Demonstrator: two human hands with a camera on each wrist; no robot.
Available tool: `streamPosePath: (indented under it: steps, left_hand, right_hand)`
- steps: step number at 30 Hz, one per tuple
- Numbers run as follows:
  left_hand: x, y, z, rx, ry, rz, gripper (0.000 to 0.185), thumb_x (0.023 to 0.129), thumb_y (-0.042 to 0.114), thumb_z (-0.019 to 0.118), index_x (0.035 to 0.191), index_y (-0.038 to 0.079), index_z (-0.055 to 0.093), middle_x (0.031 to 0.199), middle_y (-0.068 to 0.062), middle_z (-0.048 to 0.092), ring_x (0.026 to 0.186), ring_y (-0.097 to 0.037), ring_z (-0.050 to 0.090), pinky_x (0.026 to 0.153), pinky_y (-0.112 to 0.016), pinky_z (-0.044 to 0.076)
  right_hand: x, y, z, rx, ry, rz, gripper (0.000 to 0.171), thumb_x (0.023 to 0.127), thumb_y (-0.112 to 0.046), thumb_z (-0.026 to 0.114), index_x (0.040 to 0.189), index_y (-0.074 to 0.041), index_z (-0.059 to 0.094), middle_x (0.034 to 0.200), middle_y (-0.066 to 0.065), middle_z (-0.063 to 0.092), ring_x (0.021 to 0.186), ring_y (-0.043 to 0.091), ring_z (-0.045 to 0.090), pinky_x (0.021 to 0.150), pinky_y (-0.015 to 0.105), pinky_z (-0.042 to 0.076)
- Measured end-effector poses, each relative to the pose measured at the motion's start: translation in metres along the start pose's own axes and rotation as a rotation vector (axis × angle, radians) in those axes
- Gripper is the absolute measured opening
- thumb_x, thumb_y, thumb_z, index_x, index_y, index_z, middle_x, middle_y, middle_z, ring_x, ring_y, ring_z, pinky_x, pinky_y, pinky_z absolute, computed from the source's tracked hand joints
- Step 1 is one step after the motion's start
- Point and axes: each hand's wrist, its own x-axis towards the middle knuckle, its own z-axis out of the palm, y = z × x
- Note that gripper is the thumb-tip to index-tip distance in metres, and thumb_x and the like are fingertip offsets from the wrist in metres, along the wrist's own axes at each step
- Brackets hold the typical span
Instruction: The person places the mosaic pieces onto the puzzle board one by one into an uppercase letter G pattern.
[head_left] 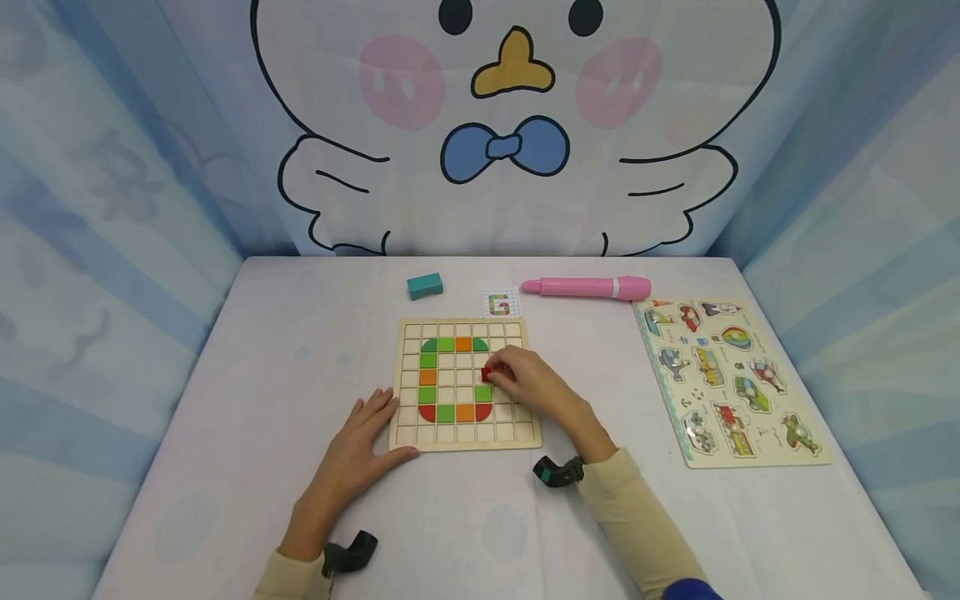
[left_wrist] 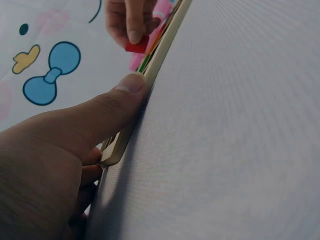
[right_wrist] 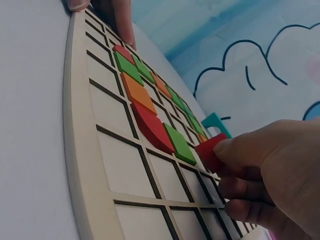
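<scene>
The right hand (head_left: pixel 525 379) is pinching a small red tile (head_left: pixel 488 375) between thumb and fingertips, holding it just over the wooden grid board (head_left: pixel 525 433), on the right side of the coloured letter shape, directly above the green tile (head_left: pixel 483 392) at that shape's lower right. In the right wrist view the red tile (right_wrist: pixel 212 152) is sitting tilted, its lower edge close to the grid but not seated in a cell.

The left hand (head_left: pixel 363 450) is lying flat on the desk (head_left: pixel 247 375) with fingers relaxed and spread, the thumb (left_wrist: pixel 125 95) pressing against the board's near left corner edge and the fingertips touching its left edge.

The board is lying in the middle of the desk. The placed tiles are forming a C-like curve of green, orange and red; the cells in the outer ring of the board are standing bare, as are those inside the curve.

Open desk is running wide on the left of the board and along the near edge. Behind the board, a small pattern card (head_left: pixel 501 304) is lying just beside its far edge, a teal block (head_left: pixel 424 286) to the left of the card and a pink marker (head_left: pixel 588 287) to the right. A vehicle peg puzzle (head_left: pixel 723 379) is lying well apart near the right edge.
</scene>
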Motion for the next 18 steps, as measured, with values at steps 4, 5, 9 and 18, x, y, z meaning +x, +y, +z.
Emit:
streamPosePath:
  steps: [4,5,9,18]
  left_hand:
    - [0.000,-0.001,0.000,-0.002,-0.002,0.002,0.091,0.078,0.049,0.082,0.148,0.004,0.048,0.159,-0.012,0.042,0.152,-0.031,0.031,0.129,-0.050,0.021]
    - [0.000,-0.001,0.000,-0.001,-0.002,0.002,0.091,0.078,0.049,0.082,0.148,0.004,0.048,0.159,-0.012,0.042,0.152,-0.031,0.031,0.129,-0.050,0.021]
    - [0.000,-0.001,0.001,-0.004,-0.003,0.003,0.091,0.078,0.049,0.082,0.148,0.004,0.048,0.159,-0.012,0.042,0.152,-0.031,0.031,0.129,-0.050,0.020]
    - [0.000,0.000,0.000,0.000,-0.007,0.002,0.091,0.078,0.048,0.083,0.149,0.004,0.047,0.158,-0.013,0.042,0.152,-0.032,0.031,0.129,-0.050,0.020]
  right_hand:
    - [0.002,-0.001,0.005,0.012,0.002,0.012,0.016,0.098,-0.016,0.066,0.112,-0.009,0.068,0.101,0.002,0.067,0.086,0.012,0.055,0.077,0.026,0.054]
    - [0.002,0.000,0.006,0.012,0.005,0.013,0.016,0.098,-0.016,0.066,0.112,-0.009,0.068,0.102,0.002,0.067,0.085,0.012,0.055,0.077,0.025,0.054]
    - [0.003,0.000,0.010,0.000,0.019,0.026,0.016,0.098,-0.016,0.065,0.112,-0.009,0.069,0.102,0.001,0.067,0.085,0.012,0.055,0.076,0.024,0.053]
    - [0.003,-0.003,0.014,-0.023,0.054,0.010,0.011,0.098,-0.017,0.066,0.105,-0.010,0.071,0.100,0.001,0.068,0.083,0.011,0.055,0.076,0.026,0.054]
